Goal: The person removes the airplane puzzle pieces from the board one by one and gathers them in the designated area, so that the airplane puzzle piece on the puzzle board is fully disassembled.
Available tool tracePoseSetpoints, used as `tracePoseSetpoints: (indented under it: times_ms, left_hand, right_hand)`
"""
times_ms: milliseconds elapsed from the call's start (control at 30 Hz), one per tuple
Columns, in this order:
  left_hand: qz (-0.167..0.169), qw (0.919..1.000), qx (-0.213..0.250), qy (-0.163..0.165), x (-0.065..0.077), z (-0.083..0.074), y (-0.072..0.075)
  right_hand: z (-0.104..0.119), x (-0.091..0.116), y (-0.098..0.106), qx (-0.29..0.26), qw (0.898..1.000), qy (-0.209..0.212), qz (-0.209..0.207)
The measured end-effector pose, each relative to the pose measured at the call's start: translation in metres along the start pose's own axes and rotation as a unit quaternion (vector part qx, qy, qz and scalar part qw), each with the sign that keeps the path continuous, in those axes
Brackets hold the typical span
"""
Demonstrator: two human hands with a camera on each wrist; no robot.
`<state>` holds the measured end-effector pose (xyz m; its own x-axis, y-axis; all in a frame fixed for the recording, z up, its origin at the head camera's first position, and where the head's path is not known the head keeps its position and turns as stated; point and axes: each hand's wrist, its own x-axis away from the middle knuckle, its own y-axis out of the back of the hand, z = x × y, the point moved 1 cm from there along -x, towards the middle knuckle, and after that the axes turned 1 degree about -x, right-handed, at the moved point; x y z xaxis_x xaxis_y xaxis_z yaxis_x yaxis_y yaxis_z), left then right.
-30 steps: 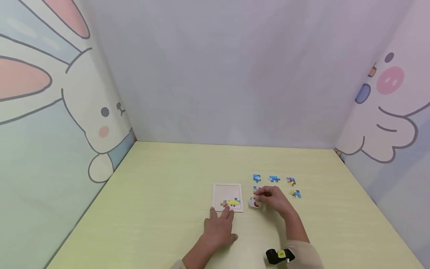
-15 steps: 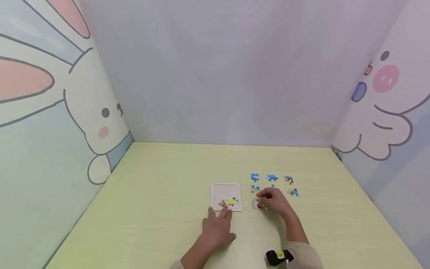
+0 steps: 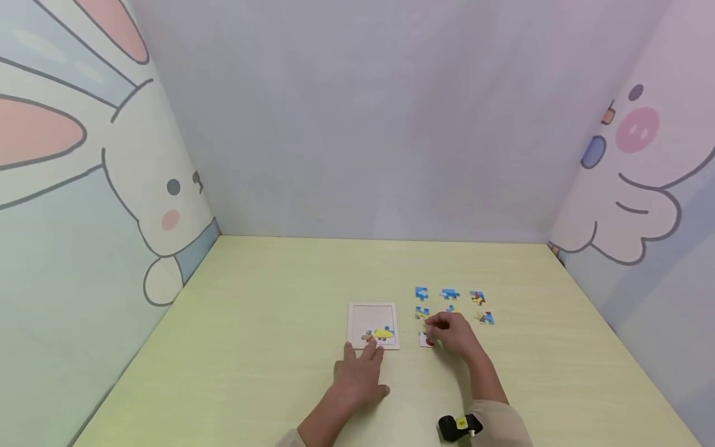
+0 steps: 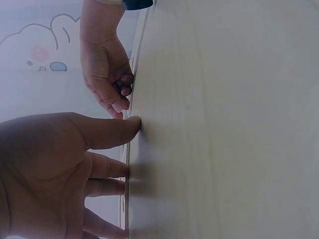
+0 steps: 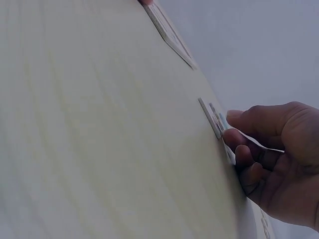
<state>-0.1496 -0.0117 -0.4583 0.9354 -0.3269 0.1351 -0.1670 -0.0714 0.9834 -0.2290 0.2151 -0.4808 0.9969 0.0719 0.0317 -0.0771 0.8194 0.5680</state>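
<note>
A white puzzle tray (image 3: 372,305) lies on the table with a joined strip of puzzle pieces (image 3: 383,334), showing a yellow figure, along its near side. My left hand (image 3: 358,380) rests its spread fingertips on the tray's near edge; in the left wrist view its fingers are straight. To the right of the tray, a puzzle piece (image 3: 426,340) with a white ground and a red spot lies flat. My right hand (image 3: 455,332) pinches it with thumb and index at its far side, the other fingers curled. The fingertips hide part of this piece.
Beyond my right hand, several blue and yellow pieces lie in rows, such as a blue piece (image 3: 421,293) and a corner piece (image 3: 485,318). One piece (image 3: 451,308) is partly hidden behind the hand. Printed walls border the table (image 3: 268,298).
The white and red piece has turned square to the tray and shifted slightly right under my right fingers. My left hand has stayed on the tray; the view has shifted a little.
</note>
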Motion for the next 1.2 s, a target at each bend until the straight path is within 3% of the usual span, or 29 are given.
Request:
tracePoseSetpoints:
  times_ms: [500,833,1200]
  left_hand:
    - [0.011,0.9992,0.034,0.015,-0.001,0.001,0.000]
    - [-0.002,0.9987,0.042,-0.028,0.001,0.000,0.000]
    - [-0.011,0.9985,0.038,-0.036,0.005,-0.001,0.000]
  right_hand:
    - [0.006,0.003,0.002,-0.008,1.000,-0.001,0.007]
    - [0.008,0.004,0.002,-0.011,1.000,-0.005,0.004]
    - [0.012,0.006,0.003,-0.025,1.000,0.004,0.004]
